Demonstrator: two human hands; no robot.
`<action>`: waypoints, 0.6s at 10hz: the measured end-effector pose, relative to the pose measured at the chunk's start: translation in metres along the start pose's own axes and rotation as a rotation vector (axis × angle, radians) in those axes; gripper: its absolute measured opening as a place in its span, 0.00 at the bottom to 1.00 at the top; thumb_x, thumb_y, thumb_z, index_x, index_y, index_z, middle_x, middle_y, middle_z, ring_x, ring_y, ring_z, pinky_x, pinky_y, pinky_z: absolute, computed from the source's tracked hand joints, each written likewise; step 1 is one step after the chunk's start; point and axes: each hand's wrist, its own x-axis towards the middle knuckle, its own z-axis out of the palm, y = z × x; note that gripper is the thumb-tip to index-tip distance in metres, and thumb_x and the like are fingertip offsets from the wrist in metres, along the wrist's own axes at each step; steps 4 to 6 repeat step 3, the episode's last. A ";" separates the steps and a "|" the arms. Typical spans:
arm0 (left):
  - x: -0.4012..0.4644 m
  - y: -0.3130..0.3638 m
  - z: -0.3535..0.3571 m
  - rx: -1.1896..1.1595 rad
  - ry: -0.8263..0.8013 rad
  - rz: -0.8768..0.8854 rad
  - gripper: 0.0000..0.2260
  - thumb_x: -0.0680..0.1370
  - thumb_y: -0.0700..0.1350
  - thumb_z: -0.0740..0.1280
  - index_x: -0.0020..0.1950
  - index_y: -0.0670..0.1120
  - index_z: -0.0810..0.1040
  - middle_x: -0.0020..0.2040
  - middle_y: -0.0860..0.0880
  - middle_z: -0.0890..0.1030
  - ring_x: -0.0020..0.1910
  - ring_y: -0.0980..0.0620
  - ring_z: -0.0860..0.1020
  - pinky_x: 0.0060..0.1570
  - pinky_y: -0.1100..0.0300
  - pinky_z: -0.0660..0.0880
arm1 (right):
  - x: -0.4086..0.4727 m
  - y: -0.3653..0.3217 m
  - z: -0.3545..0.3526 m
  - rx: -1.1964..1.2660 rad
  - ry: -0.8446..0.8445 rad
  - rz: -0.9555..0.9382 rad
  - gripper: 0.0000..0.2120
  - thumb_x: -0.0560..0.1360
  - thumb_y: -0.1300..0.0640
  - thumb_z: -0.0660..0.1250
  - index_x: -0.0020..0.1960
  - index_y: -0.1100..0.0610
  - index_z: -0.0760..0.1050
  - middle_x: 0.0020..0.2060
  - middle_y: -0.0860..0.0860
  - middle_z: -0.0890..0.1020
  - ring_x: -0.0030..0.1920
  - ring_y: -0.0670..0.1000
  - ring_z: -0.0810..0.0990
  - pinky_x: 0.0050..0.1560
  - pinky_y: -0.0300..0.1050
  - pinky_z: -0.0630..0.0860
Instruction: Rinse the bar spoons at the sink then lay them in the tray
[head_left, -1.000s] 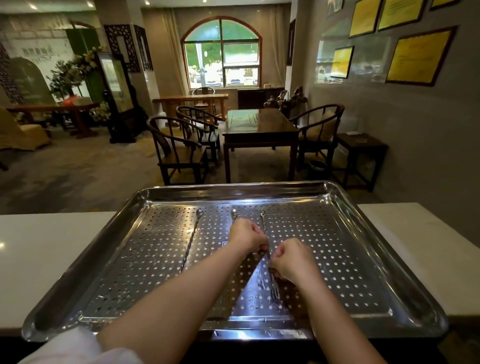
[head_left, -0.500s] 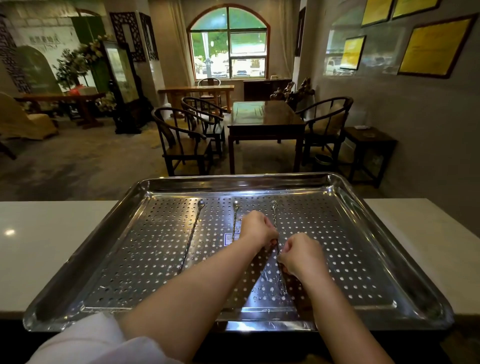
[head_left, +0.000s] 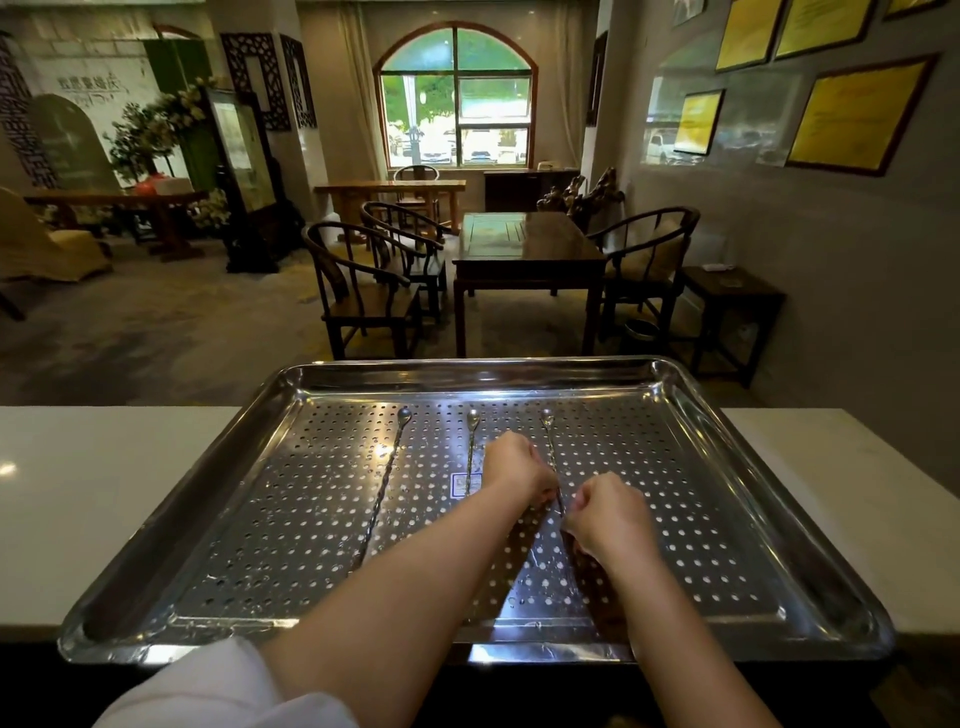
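A large perforated steel tray (head_left: 737, 467) lies on the white counter in front of me. Three long twisted bar spoons lie in it, bowls pointing away. The left spoon (head_left: 387, 478) lies free, slightly slanted. The middle spoon (head_left: 471, 447) runs under my left hand (head_left: 517, 475). The right spoon (head_left: 549, 441) passes between both hands, and the fingers of my left hand and my right hand (head_left: 608, 514) are pinched on its shaft. Its lower end is hidden under my right wrist.
The white counter (head_left: 104, 493) extends on both sides of the tray. Beyond it is a room with dark wooden chairs (head_left: 363, 291), a dark table (head_left: 524, 244) and a small side table (head_left: 732, 291) by the right wall. No sink is in view.
The view has tilted and shifted slightly. Both hands stay pinched on the right spoon, which now lies straighter, its bowl in line with the other two.
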 end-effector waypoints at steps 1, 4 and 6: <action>-0.005 -0.003 -0.007 -0.041 -0.086 -0.006 0.06 0.69 0.38 0.72 0.44 0.38 0.84 0.42 0.43 0.84 0.39 0.53 0.78 0.47 0.60 0.79 | -0.004 -0.002 -0.003 0.009 -0.009 0.009 0.02 0.72 0.61 0.67 0.43 0.60 0.78 0.42 0.56 0.82 0.43 0.56 0.81 0.45 0.51 0.80; -0.023 0.000 -0.064 -0.193 -0.412 0.023 0.09 0.78 0.44 0.63 0.53 0.44 0.80 0.42 0.50 0.81 0.40 0.54 0.79 0.45 0.57 0.76 | -0.007 -0.029 -0.025 0.002 -0.089 -0.043 0.09 0.74 0.51 0.66 0.43 0.56 0.78 0.35 0.50 0.80 0.35 0.50 0.77 0.38 0.44 0.76; -0.023 0.000 -0.064 -0.193 -0.412 0.023 0.09 0.78 0.44 0.63 0.53 0.44 0.80 0.42 0.50 0.81 0.40 0.54 0.79 0.45 0.57 0.76 | -0.007 -0.029 -0.025 0.002 -0.089 -0.043 0.09 0.74 0.51 0.66 0.43 0.56 0.78 0.35 0.50 0.80 0.35 0.50 0.77 0.38 0.44 0.76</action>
